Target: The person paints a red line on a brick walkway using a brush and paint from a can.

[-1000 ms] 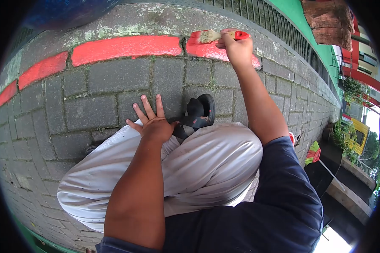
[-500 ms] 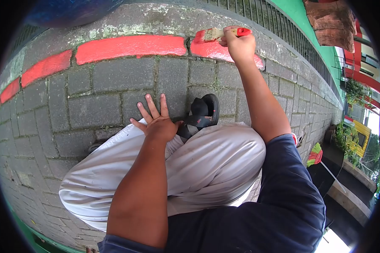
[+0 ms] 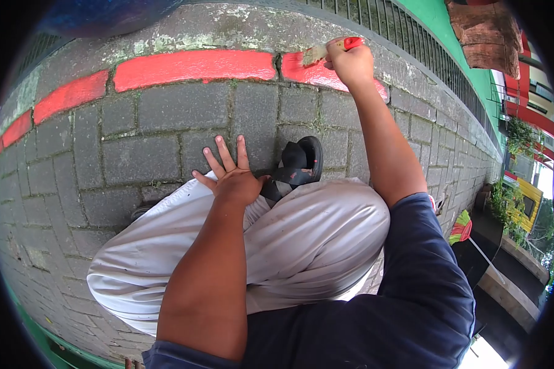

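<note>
My right hand (image 3: 352, 64) grips a paintbrush (image 3: 353, 43) by its red handle. The brush's pale, red-stained bristles touch the red-painted edging brick (image 3: 326, 76) near its left part. Beside it, past a dark gap, lies a longer brick coated in glossy red (image 3: 194, 66). My left hand (image 3: 234, 181) rests with fingers spread at the knee of my light trousers (image 3: 314, 234), its fingertips over the grey pavers. Nothing shows in it. A black sandal (image 3: 301, 161) is on my foot, just right of that hand.
Grey pavers (image 3: 181, 107) spread around me. A metal grate (image 3: 375, 18) runs behind the kerb. At the top left is a dark blue rounded object (image 3: 104, 15). A red and green broom (image 3: 461, 227) stands at the right, near plants and dark blocks.
The brush has moved slightly right and its bristles now point more downward on the brick. My left hand keeps its spread pose; the whole view has shifted a little.
</note>
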Demonstrator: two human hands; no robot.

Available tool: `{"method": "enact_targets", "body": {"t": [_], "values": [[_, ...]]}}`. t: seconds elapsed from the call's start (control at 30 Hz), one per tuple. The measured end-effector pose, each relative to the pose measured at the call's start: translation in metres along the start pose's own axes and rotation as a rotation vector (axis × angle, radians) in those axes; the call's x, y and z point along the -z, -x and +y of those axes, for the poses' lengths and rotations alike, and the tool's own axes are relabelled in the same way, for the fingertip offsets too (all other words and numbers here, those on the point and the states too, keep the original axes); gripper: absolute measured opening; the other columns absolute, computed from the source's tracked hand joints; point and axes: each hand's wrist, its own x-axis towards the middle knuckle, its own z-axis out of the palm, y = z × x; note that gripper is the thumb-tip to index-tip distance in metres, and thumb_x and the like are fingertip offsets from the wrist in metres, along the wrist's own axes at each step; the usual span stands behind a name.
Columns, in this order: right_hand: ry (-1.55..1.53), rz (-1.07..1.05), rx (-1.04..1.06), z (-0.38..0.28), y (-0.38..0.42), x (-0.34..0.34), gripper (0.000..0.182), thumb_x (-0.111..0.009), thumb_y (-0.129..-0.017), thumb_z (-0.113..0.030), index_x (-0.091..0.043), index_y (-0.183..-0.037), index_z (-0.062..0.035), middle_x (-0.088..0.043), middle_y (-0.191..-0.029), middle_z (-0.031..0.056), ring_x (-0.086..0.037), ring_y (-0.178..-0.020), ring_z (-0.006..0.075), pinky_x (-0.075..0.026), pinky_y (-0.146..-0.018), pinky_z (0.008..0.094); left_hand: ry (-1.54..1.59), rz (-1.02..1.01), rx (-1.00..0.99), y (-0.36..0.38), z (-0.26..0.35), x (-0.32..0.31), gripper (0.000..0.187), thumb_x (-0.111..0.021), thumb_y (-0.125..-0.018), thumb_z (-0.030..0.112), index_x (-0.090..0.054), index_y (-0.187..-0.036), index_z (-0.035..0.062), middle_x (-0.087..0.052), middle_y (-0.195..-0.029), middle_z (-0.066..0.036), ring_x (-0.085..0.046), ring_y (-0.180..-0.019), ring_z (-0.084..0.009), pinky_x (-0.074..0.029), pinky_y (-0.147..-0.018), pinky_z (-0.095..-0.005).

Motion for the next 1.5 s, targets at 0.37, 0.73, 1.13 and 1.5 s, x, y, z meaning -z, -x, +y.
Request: {"method": "enact_targets", "body": {"t": [0.37,0.73,1.13,1.5], "values": [[-0.094,-0.003,-0.092,-0.004,-0.014,0.000,0.027,-0.064,-0.086,-0.029,-0.076,-0.079,-0.0051,-0.076,-0.073,0.0078,-0.076,-0.069,0.0184,-0.058,-0.075,0.0309,0.024,-0.008,-0.006,0.000,-0.002,0.003,0.116,-0.066,-0.087,0.066,0.014,-0.163,0.0308,0.029,-0.167,-0.014,0.021,-0.153,-0.0455,0.001,-0.112,-0.0788],[-0.366,0.099,0.014,0.014,0.019,0.014,0.021,-0.068,-0.091,-0.018,-0.073,-0.087,0.0016,-0.074,-0.079,0.0124,-0.073,-0.067,0.0179,-0.060,-0.065,0.0317,0.030,-0.019,-0.005,0.000,-0.001,0.003,0.114,-0.065,-0.088,0.065,0.015,-0.162,0.0311,0.030,-0.166,-0.014,0.023,-0.153,-0.0448,0.002,-0.112,-0.0785],[-0.414,0.037,0.145,0.035,0.050,0.017,0.014,-0.067,-0.096,-0.007,-0.067,-0.103,0.0045,-0.072,-0.087,0.0113,-0.071,-0.071,0.0166,-0.060,-0.068,0.0307,0.025,-0.011,-0.010,0.000,-0.002,0.002,0.114,-0.065,-0.088,0.065,0.014,-0.162,0.0313,0.029,-0.167,-0.013,0.022,-0.153,-0.0447,0.002,-0.112,-0.0784],[-0.352,0.167,0.108,0.056,0.051,0.036,0.011,-0.070,-0.091,-0.010,-0.073,-0.092,0.0003,-0.072,-0.078,0.0045,-0.067,-0.070,0.0100,-0.055,-0.063,0.0277,0.022,-0.028,-0.004,0.001,-0.002,0.003,0.113,-0.063,-0.089,0.066,0.014,-0.163,0.0307,0.029,-0.167,-0.013,0.023,-0.152,-0.0452,0.003,-0.112,-0.0785]]}}
